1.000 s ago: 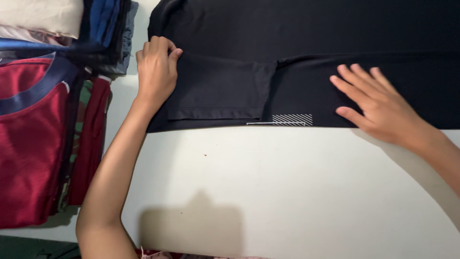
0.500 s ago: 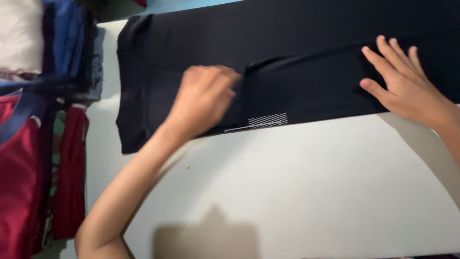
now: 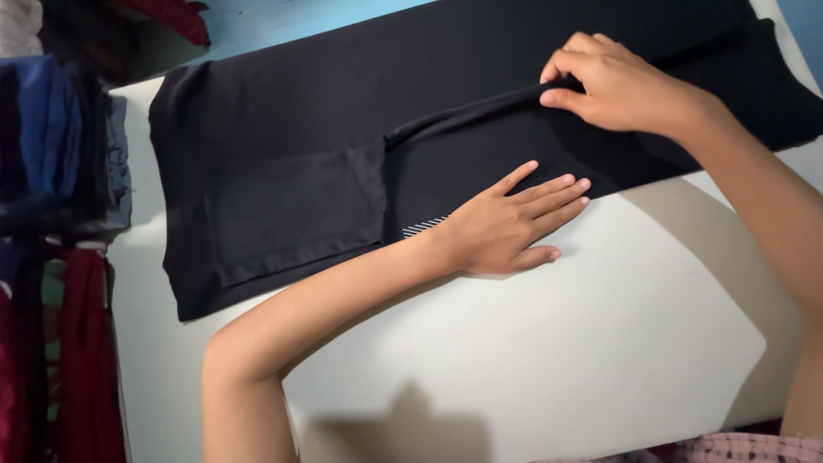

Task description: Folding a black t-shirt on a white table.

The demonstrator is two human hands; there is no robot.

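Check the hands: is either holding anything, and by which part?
Right hand pinches the black garment at its folded edge. Left hand lies flat on the lower edge, gripping nothing.

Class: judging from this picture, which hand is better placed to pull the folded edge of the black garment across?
Probably the right hand: its fingers already pinch the raised fold of the black garment. The left hand lies flat, palm down, on the garment's near edge and the white table.

matt black cloth garment [image 3: 291,129], smooth white table [image 3: 557,343]
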